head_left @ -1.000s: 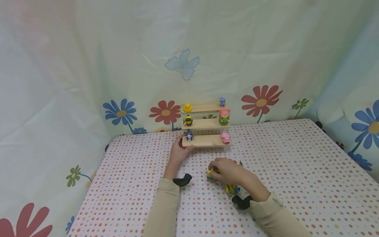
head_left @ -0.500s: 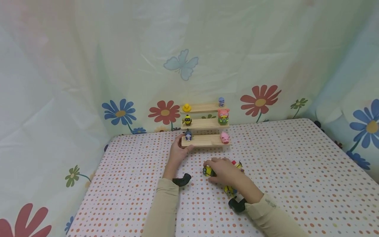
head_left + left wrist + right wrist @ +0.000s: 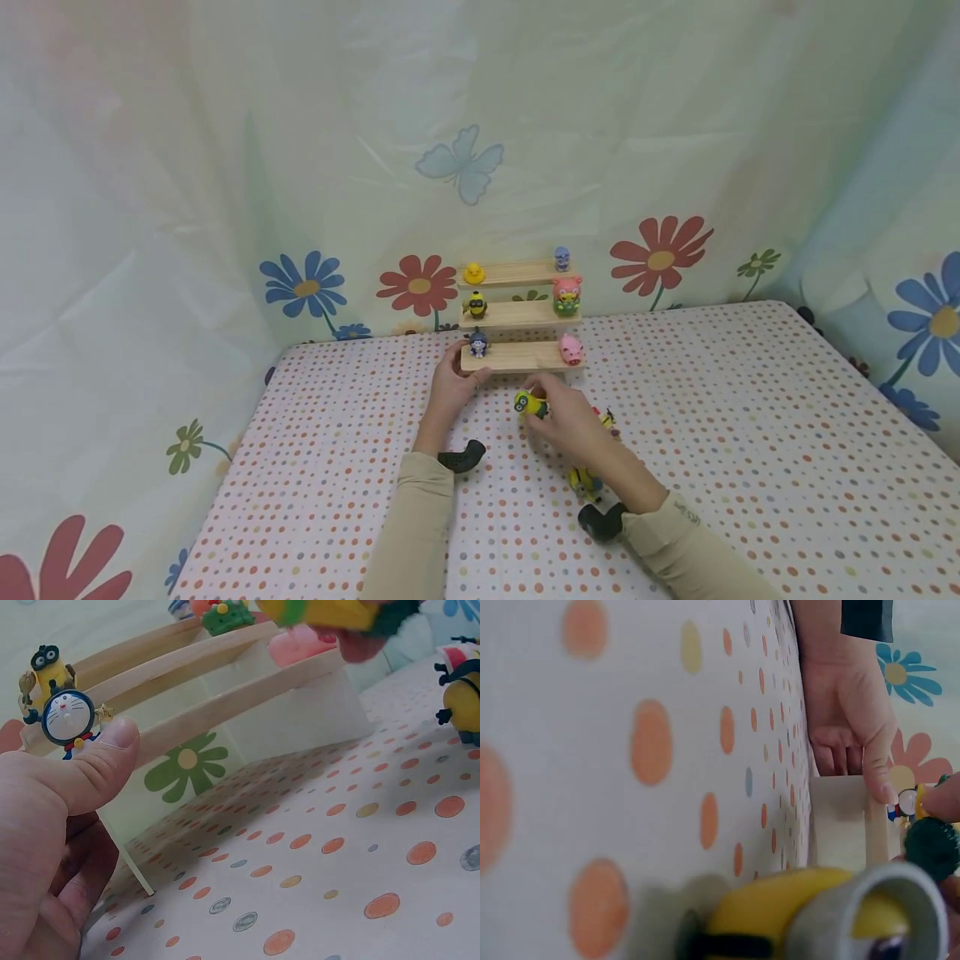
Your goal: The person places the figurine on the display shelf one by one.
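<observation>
My left hand point(image 3: 453, 387) grips the left end of a three-tier wooden shelf point(image 3: 519, 357); in the left wrist view its thumb lies on the front board. Just below and in front of the shelf, my right hand point(image 3: 566, 417) pinches a yellow minion figurine point(image 3: 531, 404) with dark green lower down. That figurine hangs above the table, tilted, its goggled head to the left. The left wrist view shows only its blurred part point(image 3: 337, 613) at the top edge. A Doraemon figurine point(image 3: 69, 718) stands on the lowest tier beside my left thumb.
Further shelf figurines are a pink pig point(image 3: 571, 350), a pink-and-green one point(image 3: 567, 297), a minion point(image 3: 476, 305), a yellow duck point(image 3: 474, 273) and a bluish one point(image 3: 562, 259). Other figurines, including a minion point(image 3: 585, 483), lie near my right forearm on the dotted tablecloth point(image 3: 337, 500).
My right hand has taken hold of the minion figurine and lifted it from the table toward the shelf. My left hand has stayed on the shelf's end.
</observation>
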`<state>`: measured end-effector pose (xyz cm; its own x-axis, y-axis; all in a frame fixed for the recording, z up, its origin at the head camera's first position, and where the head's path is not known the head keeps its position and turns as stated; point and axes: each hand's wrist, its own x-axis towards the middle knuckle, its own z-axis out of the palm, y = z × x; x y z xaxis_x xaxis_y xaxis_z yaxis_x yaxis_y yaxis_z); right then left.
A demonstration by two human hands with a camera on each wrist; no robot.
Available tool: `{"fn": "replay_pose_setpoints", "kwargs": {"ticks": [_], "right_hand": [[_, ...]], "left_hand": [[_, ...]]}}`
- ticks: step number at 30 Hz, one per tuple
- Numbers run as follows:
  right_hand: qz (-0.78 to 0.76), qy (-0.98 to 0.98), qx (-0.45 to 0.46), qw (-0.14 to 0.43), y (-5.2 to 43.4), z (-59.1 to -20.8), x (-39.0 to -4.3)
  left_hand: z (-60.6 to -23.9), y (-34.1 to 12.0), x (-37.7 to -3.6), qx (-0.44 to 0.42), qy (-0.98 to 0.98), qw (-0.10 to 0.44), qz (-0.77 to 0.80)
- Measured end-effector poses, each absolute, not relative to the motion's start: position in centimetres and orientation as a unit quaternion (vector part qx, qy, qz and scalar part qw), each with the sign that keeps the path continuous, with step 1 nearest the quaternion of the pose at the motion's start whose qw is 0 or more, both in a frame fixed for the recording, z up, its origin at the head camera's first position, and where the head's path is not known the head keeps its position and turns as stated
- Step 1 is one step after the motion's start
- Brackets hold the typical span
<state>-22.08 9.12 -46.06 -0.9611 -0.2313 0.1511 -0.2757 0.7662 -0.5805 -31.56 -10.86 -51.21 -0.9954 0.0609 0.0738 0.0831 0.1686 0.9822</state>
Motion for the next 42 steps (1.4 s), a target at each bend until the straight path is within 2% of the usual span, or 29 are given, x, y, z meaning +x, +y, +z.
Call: {"fn": "replay_pose_setpoints", "kwargs": {"ticks": [6,11,15,23,28,34,42], "right_hand": [[0.383,-0.908,0.148,0.080,9.4,-45.7,-22.5],[0.456,-0.881,0.102,0.081,9.3,-44.2,-23.4],[0.453,-0.883,0.078,0.097,8.6,-42.4,-25.3],[0.381,-0.910,0.085,0.137,7.0,-39.7,-30.6],[0.377,-0.914,0.088,0.125,6.4,-39.6,-32.9],[0.374,-0.920,0.072,0.098,6.0,-40.4,-34.2],[0.350,-0.928,0.062,0.115,5.6,-40.9,-34.7]], "left_hand": [[-51.2,-10.8,-31.8,-0.041,-0.766,0.006,-0.641],[-50.7,-11.2,-31.9,-0.038,-0.774,0.010,-0.632],[-50.2,-11.8,-31.9,-0.034,-0.786,0.012,-0.617],[-50.0,-11.8,-32.2,-0.036,-0.769,-0.005,-0.638],[-51.0,-11.7,-32.4,-0.037,-0.762,-0.002,-0.646],[-51.2,-11.2,-31.8,-0.036,-0.756,-0.008,-0.653],[-51.2,-10.9,-31.8,-0.029,-0.757,-0.006,-0.652]]}}
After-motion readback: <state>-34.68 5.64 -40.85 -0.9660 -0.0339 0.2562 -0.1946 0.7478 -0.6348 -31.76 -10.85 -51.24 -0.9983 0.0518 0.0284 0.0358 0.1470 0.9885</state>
